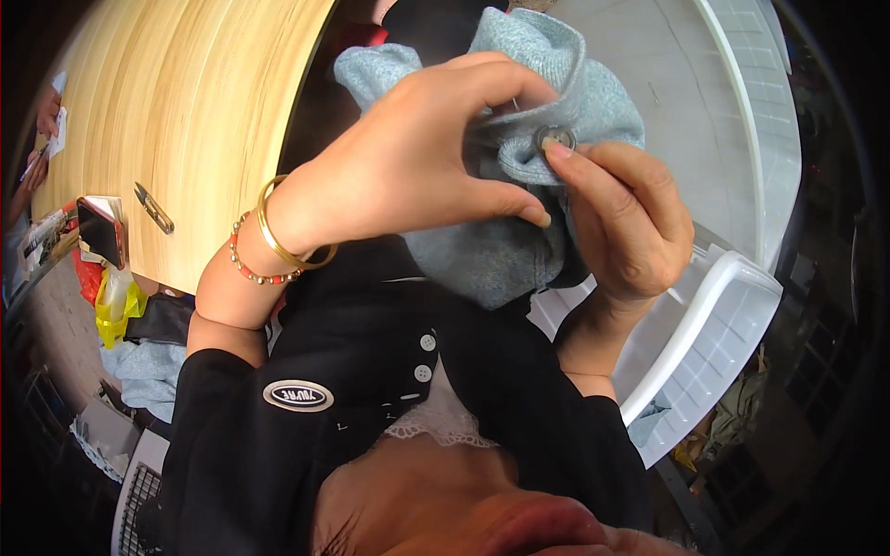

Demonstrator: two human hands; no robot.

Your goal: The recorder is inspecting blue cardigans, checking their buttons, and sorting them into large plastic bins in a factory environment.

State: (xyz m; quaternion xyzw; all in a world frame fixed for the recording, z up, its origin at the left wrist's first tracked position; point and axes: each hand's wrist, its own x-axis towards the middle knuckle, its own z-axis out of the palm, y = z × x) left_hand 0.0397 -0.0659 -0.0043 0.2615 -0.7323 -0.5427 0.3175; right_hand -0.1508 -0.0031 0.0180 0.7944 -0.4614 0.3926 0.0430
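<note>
A light grey-blue knit or woolly garment point(519, 250) hangs bunched up in front of my chest. My left hand point(426, 153) is curled round its left side, the index finger reaching behind a folded edge and the thumb lying lower on the cloth. Its other fingers are hidden. Thumb and fingertips of my right hand point(635, 208) pinch a dark round button point(554, 141) at the garment's edge. Something thin and pale, too small to make out, shows by the left index fingertip.
To the left is a wooden table point(232, 83) with thread snips point(154, 208) and a phone point(100, 230) at its near end. A white plastic basket point(732, 306) stands at my right, below a large pale bin point(769, 120). Another person's hands point(42, 139) show at the far left.
</note>
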